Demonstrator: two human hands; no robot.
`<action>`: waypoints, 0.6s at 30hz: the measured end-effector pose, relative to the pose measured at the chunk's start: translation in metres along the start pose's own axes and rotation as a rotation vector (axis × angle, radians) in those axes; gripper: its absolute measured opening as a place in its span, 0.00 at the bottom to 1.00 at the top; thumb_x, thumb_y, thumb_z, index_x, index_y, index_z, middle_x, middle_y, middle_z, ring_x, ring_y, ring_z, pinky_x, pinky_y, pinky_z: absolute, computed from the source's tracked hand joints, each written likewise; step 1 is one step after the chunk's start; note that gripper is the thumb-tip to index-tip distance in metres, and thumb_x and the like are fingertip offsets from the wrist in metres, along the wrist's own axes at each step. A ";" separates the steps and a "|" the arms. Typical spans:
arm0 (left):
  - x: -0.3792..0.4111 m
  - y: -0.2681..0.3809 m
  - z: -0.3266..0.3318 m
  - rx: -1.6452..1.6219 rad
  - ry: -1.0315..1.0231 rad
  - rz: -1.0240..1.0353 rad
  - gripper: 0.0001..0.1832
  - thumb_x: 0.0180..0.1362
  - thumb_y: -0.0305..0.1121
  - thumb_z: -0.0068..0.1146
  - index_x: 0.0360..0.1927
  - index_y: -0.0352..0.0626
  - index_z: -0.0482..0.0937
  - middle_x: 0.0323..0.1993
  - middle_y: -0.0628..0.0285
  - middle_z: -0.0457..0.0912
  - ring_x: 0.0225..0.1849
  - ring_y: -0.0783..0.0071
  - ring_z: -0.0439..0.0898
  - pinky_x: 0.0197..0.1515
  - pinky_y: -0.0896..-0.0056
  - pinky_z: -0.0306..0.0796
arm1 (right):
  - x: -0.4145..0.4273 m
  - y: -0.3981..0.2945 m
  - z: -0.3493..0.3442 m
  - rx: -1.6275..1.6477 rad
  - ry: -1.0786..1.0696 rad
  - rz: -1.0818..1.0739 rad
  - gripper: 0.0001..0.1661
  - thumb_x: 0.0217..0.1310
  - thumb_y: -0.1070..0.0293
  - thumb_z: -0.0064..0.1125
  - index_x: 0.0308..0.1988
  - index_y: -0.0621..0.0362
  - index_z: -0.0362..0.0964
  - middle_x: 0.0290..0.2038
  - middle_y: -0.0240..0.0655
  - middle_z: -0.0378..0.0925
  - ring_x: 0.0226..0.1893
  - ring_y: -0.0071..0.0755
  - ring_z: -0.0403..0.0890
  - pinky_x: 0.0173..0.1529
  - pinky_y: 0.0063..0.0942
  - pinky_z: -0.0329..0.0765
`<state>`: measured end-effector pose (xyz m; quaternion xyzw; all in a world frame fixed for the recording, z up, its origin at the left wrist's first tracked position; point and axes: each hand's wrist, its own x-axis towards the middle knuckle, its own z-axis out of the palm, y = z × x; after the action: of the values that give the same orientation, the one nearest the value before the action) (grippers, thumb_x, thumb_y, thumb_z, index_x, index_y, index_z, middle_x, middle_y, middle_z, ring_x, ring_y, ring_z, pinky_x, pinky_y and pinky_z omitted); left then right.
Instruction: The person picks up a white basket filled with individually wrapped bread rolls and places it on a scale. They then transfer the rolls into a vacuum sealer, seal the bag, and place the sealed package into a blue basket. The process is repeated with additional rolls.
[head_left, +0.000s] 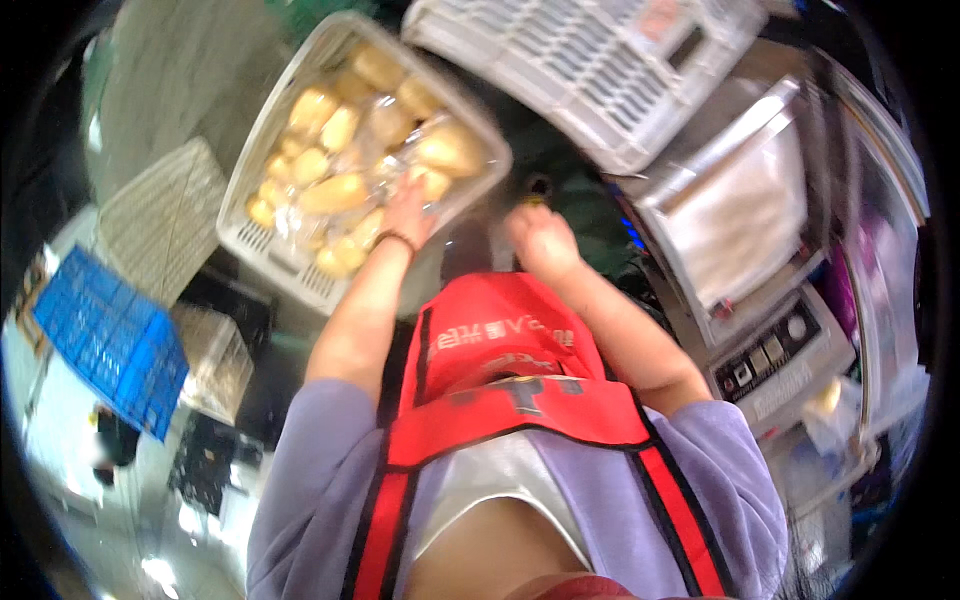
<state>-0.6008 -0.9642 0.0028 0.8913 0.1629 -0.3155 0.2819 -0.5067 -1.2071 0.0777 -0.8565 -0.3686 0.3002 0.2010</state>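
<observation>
A white plastic crate (251, 161) stands in front of me, slightly left, filled with peeled yellow potatoes or similar pieces (334, 193), many in clear plastic bags. My left hand (409, 210) reaches over the crate's near right side and touches a bagged piece (429, 184); blur hides whether the fingers grip it. To the right, outside the crate, my right hand (541, 232) hangs over a dark gap with its fingers loosely curled. Whether it holds anything cannot be told.
An upturned or tilted white crate (555, 67) lies beyond at the right. Beside me on the right is a metal machine with a raised lid (739, 217) and a control panel (769, 352). A blue crate (112, 337), a pale crate (161, 221) and a person (112, 442) are at the left.
</observation>
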 end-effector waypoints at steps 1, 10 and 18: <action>-0.007 0.000 0.000 -0.047 0.052 -0.020 0.40 0.47 0.32 0.62 0.65 0.43 0.56 0.66 0.46 0.54 0.67 0.50 0.54 0.68 0.60 0.50 | -0.030 0.002 -0.006 0.009 0.015 0.076 0.11 0.44 0.69 0.52 0.34 0.54 0.71 0.35 0.38 0.72 0.39 0.43 0.74 0.42 0.38 0.73; -0.035 0.016 -0.078 -0.335 -0.178 -0.192 0.26 0.56 0.36 0.56 0.56 0.34 0.67 0.52 0.50 0.75 0.53 0.64 0.74 0.56 0.67 0.66 | -0.281 0.021 -0.133 0.454 0.828 0.969 0.11 0.54 0.66 0.59 0.37 0.59 0.76 0.34 0.41 0.79 0.34 0.36 0.80 0.41 0.27 0.75; 0.035 0.045 -0.134 -0.300 0.053 0.014 0.23 0.57 0.35 0.56 0.53 0.33 0.69 0.45 0.54 0.77 0.43 0.69 0.77 0.47 0.70 0.72 | -0.512 0.089 -0.186 0.235 1.614 1.167 0.12 0.60 0.67 0.56 0.42 0.63 0.72 0.35 0.32 0.77 0.36 0.23 0.75 0.43 0.23 0.73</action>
<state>-0.4907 -0.9151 0.0838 0.8483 0.2094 -0.2618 0.4099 -0.6183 -1.6725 0.3521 -0.8254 0.3879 -0.2845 0.2955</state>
